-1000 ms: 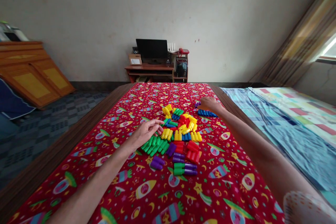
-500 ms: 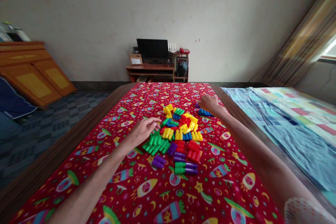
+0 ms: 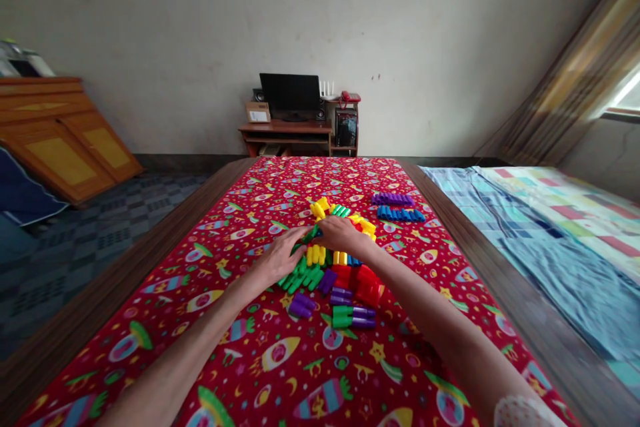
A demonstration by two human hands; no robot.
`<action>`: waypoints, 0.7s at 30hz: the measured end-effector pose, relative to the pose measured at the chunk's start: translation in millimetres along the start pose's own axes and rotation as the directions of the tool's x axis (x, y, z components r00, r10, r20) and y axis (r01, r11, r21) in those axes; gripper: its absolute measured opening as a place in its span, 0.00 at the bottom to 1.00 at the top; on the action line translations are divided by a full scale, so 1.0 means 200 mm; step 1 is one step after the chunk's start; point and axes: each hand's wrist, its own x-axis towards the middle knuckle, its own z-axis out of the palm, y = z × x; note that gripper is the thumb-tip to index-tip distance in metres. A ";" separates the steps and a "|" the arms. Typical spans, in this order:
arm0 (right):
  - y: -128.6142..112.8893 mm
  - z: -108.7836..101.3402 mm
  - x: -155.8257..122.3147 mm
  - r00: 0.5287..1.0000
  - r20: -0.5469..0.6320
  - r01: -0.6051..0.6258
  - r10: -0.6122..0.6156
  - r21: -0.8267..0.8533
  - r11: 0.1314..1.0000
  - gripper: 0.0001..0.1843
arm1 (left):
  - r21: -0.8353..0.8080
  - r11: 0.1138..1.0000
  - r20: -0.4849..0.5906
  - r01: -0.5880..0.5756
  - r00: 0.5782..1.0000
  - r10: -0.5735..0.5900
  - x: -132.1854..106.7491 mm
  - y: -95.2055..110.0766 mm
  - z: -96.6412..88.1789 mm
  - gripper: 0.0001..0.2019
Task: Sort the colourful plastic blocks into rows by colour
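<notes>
Over the pile of plastic toy blocks, my two hands meet. My left hand has its fingers closed at the end of a green block. From the right, my right hand reaches across with its fingers bent down onto a bit of blue block beside that green one; its palm hides much of the piece. Just below lie a yellow block and a cluster of green blocks. Red blocks rest under my right forearm. Purple blocks and a joined green-and-purple piece lie nearest me.
A purple row and a blue row of blocks lie at the right on the red patterned cloth. More yellow blocks are behind my hands. A bed stands to the right; a monitor on a desk is beyond.
My right hand has come from the purple row at the far right back to the middle of the pile. My left hand has shifted slightly right, so the two now nearly touch.
</notes>
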 end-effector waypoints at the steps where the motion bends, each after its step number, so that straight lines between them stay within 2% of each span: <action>1: -0.01 0.01 0.01 1.000 -0.007 -0.001 0.001 0.011 1.000 0.16 | 0.001 1.000 0.011 0.000 1.000 0.000 0.00 0.00 0.01 0.22; 4: 0.01 0.03 0.00 0.996 -0.083 -0.022 0.029 0.088 0.996 0.16 | -0.007 1.000 0.014 0.005 1.000 -0.005 -0.01 -0.01 0.01 0.21; 7: 0.06 0.04 -0.04 0.979 -0.206 0.047 0.006 0.252 0.967 0.17 | -0.015 1.000 -0.015 0.022 1.000 -0.022 0.00 -0.01 -0.01 0.21; 10: 0.10 0.05 -0.09 0.936 -0.351 0.188 0.000 0.500 0.845 0.17 | -0.037 0.999 -0.100 0.023 0.995 -0.027 0.01 0.02 -0.03 0.19; 13: 0.10 0.08 -0.12 0.891 -0.449 0.285 0.064 0.664 0.691 0.15 | -0.106 0.993 -0.161 0.054 0.984 -0.071 0.02 0.08 -0.06 0.20; 15: 0.08 0.10 -0.12 0.857 -0.504 0.332 0.107 0.699 0.634 0.14 | -0.175 0.980 -0.123 0.099 0.985 -0.121 0.01 0.13 -0.07 0.22; 17: 0.05 0.10 -0.13 0.836 -0.535 0.368 0.126 0.715 0.594 0.13 | -0.268 0.954 -0.038 0.137 0.988 -0.152 0.01 0.18 -0.07 0.23; 19: 0.03 0.10 -0.13 0.830 -0.543 0.384 0.125 0.720 0.578 0.11 | -0.376 0.912 0.028 0.165 0.985 -0.167 0.00 0.20 -0.07 0.24; 21: 0.02 0.08 -0.14 0.834 -0.541 0.384 0.107 0.708 0.592 0.10 | -0.464 0.866 0.037 0.186 0.981 -0.191 0.01 0.21 -0.06 0.25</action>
